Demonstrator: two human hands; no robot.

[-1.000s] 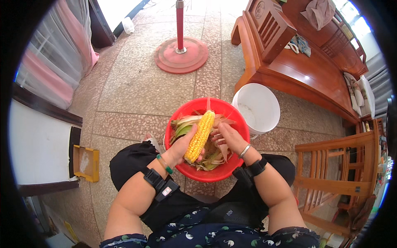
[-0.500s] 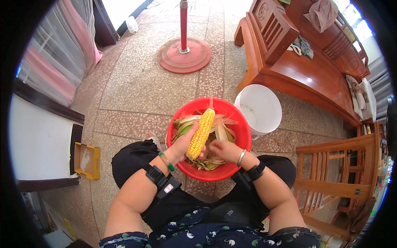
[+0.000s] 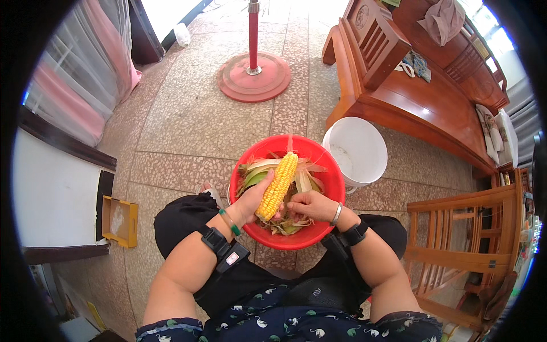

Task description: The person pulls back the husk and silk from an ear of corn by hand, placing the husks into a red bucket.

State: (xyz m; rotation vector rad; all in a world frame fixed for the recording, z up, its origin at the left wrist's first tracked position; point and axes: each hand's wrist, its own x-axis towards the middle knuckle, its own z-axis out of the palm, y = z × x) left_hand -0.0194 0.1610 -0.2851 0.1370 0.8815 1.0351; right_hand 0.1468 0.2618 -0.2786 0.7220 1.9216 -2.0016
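A bare yellow corn cob (image 3: 278,187) slants over a red basin (image 3: 337,182), its silky tip pointing away from me. My left hand (image 3: 252,202), with a green bangle at the wrist, is closed round the cob's near left side. Beside the cob's lower right side, my right hand (image 3: 313,206) has its fingers pinched together. What they hold, if anything, is too small to make out. Green and pale corn husks (image 3: 255,174) fill the basin beneath both hands, which stands between my knees.
A white bucket (image 3: 371,149) stands just beyond the basin's right side. Farther off are a round red pedestal base (image 3: 253,88) and a wooden bench (image 3: 393,111). A wooden chair (image 3: 450,205) is on the right, and a yellow open box (image 3: 132,225) lies on the left.
My right hand has shifted slightly, its fingers now drawn together beside the cob. The cob and my left hand stay almost in place.
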